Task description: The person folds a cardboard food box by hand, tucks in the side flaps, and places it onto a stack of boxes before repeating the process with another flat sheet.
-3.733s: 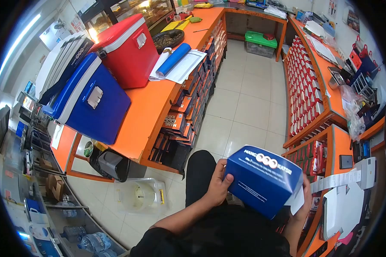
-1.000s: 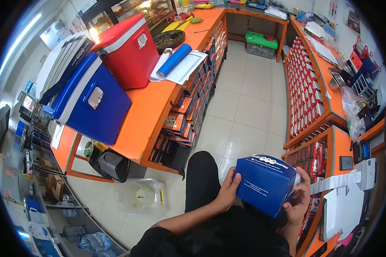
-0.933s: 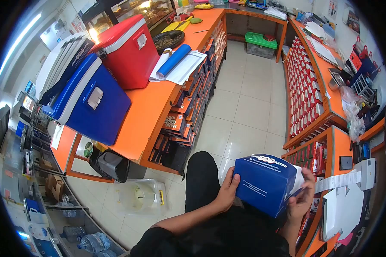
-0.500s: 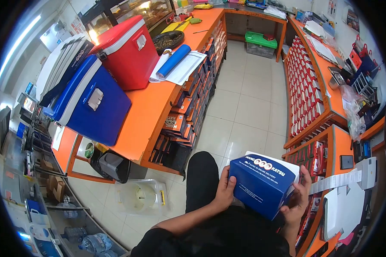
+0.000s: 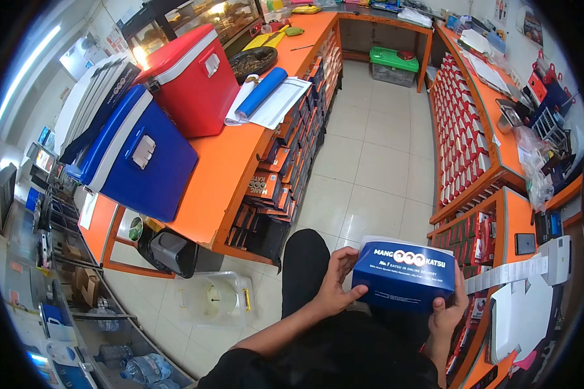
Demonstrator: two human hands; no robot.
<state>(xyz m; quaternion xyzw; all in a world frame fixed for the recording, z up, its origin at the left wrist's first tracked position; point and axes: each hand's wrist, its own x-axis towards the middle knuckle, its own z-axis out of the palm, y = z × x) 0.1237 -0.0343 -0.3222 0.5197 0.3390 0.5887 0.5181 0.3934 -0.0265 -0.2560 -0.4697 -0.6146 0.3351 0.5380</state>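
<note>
A blue cardboard box (image 5: 402, 277) with white lettering is held above my lap, its printed side facing up toward me. My left hand (image 5: 340, 282) grips its left end, thumb on the lower front and fingers at the upper corner. At the right end, my right hand (image 5: 449, 305) holds the box with the thumb on the front face; its other fingers are partly hidden behind the box. The box's underside and far side are out of sight.
Left, an orange counter (image 5: 204, 194) bears a blue cooler (image 5: 136, 155) and a red cooler (image 5: 198, 84). A clear plastic bin (image 5: 243, 311) stands on the floor. Right are shelves of folded boxes (image 5: 457, 129), a receipt printer (image 5: 557, 260) and a phone (image 5: 525, 244).
The box has turned from a slant to nearly level, its printed face now squarer to me. My left hand has shifted slightly, and my right thumb has moved onto the front face.
</note>
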